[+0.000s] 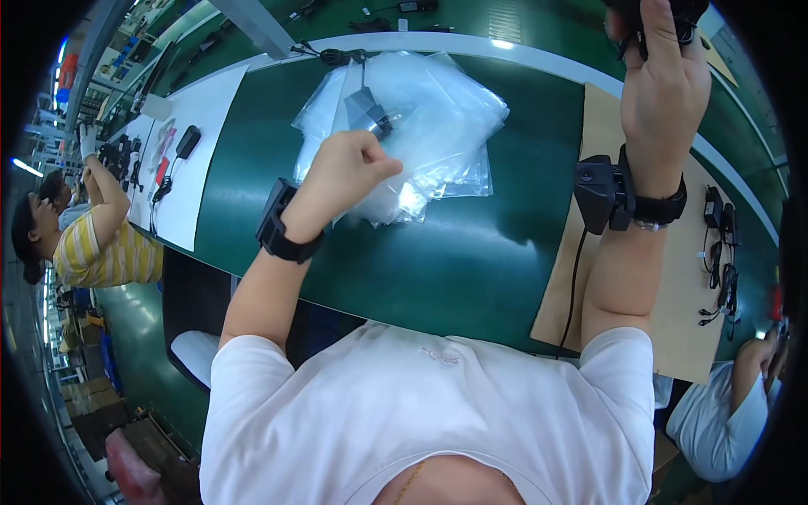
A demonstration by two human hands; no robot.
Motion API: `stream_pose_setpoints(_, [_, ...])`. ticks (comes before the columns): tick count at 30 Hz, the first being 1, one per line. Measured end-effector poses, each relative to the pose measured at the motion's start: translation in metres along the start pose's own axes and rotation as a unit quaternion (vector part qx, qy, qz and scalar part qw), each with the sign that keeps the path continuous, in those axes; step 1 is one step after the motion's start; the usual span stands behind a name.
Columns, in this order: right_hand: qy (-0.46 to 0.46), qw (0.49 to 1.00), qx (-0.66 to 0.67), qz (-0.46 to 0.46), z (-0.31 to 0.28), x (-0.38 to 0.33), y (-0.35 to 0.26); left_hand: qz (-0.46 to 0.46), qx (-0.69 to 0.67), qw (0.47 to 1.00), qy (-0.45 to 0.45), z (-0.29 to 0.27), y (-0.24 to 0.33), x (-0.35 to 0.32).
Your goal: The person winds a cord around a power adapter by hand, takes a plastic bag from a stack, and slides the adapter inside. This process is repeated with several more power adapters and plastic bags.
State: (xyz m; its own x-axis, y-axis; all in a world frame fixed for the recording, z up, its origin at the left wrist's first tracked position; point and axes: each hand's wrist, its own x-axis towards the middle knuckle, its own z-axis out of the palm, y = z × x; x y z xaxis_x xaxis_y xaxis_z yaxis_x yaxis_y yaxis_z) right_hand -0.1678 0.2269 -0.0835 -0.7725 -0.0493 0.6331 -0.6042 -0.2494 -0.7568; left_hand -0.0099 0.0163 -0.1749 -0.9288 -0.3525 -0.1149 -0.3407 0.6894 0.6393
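Note:
My left hand (349, 172) is closed, thumb against the curled fingers, above a loose pile of clear plastic bags (450, 114). Whatever its fingertips pinch, if anything, cannot be made out. Just beyond it a black power adapter (368, 111) with plug prongs lies on the pile, seemingly under or inside clear film; its cord runs away toward a black cable bundle (338, 57) at the table's far edge. At the upper right my right hand (665, 97) is raised and wrapped round a black power adapter with its cable (686, 13), partly cut off by the picture's edge.
The green tabletop (412, 269) carries a brown board (555, 286) on the right, with several black corded adapters (715, 219). A white sheet (210, 143) on the left holds another adapter (188, 141). Co-workers sit left (105, 244) and lower right (715, 421).

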Motion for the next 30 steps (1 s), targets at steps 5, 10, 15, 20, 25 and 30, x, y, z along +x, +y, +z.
stream_pose_setpoints(5, [-0.042, 0.998, 0.046, -0.006, 0.006, -0.003, 0.009, -0.061, -0.151, 0.986, -0.024, -0.019, -0.009, 0.003])
stream_pose_setpoints(10, [-0.052, 0.998, 0.038, -0.003, 0.003, -0.003, 0.003, -0.087, -0.282, 0.955, -0.010, -0.020, -0.019, 0.004])
stream_pose_setpoints(15, [-0.097, 0.988, 0.117, -0.005, -0.007, 0.000, 0.028, -0.092, -0.245, 0.965, 0.039, -0.027, -0.026, 0.001])
stream_pose_setpoints(20, [-0.124, 0.983, 0.131, 0.039, 0.003, -0.008, 0.023, -0.077, -0.248, 0.965, 0.029, -0.026, -0.023, 0.009])
stream_pose_setpoints(25, [-0.108, 0.984, 0.134, 0.046, 0.014, -0.012, 0.020, -0.104, -0.450, 0.887, 0.005, -0.024, -0.024, 0.009])
stream_pose_setpoints(30, [-0.127, 0.978, 0.121, 0.117, 0.022, -0.014, 0.021, -0.068, -0.330, 0.941, -0.022, -0.026, -0.035, 0.007])
